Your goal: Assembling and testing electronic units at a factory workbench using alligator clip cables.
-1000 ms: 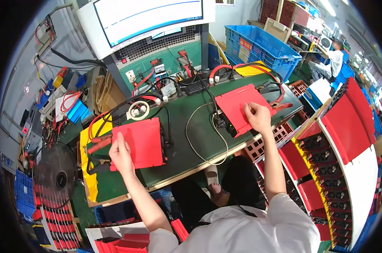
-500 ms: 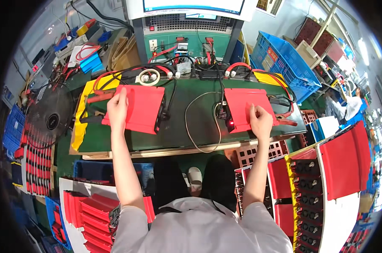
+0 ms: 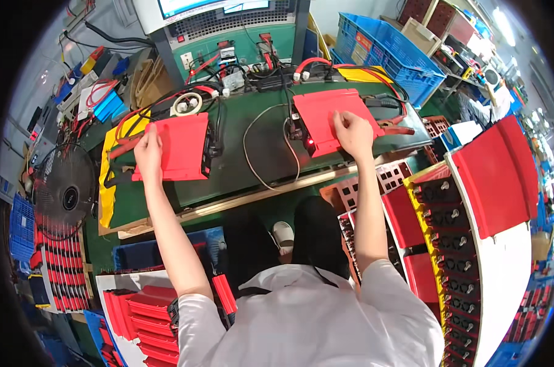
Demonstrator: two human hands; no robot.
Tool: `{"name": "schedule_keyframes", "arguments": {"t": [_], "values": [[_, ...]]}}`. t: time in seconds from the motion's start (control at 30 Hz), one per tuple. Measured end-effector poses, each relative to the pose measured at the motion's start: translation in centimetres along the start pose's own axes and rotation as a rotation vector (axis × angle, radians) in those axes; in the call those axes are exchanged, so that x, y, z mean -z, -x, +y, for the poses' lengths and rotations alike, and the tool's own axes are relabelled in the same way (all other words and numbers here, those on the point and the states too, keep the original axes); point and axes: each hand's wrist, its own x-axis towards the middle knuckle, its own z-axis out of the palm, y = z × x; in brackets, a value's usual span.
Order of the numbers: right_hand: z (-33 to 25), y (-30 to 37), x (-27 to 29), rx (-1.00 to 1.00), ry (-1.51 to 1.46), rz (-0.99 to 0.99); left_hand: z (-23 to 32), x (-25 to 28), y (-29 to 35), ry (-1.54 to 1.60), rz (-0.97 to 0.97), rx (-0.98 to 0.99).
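The left red box [image 3: 182, 144] and the right red box [image 3: 318, 122] lie well apart on a green worktop [image 3: 237, 144], one left of the frame's centre and the other just right of it in the upper half. Both lie flat, each turned a little aslant. The left hand [image 3: 148, 151] is at the left edge of its box, fingers curled in and nearly closed; the right hand [image 3: 354, 136] is over the right part of the other box, thumb and fingers bent, loosely closed. Whether either hand grips or merely touches the red metal, I cannot tell.

A red clamp [image 3: 124, 147] lies beside the left box, toward the left of the frame, and another clamp [image 3: 397, 130] sits just past the right box's outer end. Black plugs meet the inner end of each box, and a small red light [image 3: 310, 141] glows on the right one. Between the boxes a thin pale cable [image 3: 246, 144] bends in a loop.

A blue crate [image 3: 384, 55] stands at the upper right — beyond the worktop — and a black fan [image 3: 66, 189] at the left.
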Motion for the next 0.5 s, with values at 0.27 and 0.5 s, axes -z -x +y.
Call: {"name": "schedule_keyframes", "arguments": {"t": [0.27, 0.5], "values": [[-0.01, -0.02, 0.1, -0.01, 0.058, -0.019, -0.03, -0.19, 0.09, -0.032, -0.022, -0.013], [-0.16, -0.02, 0.29, 0.01, 0.055, -0.049, -0.63, -0.08, -0.11, -0.007, 0.028, -0.06]]}}
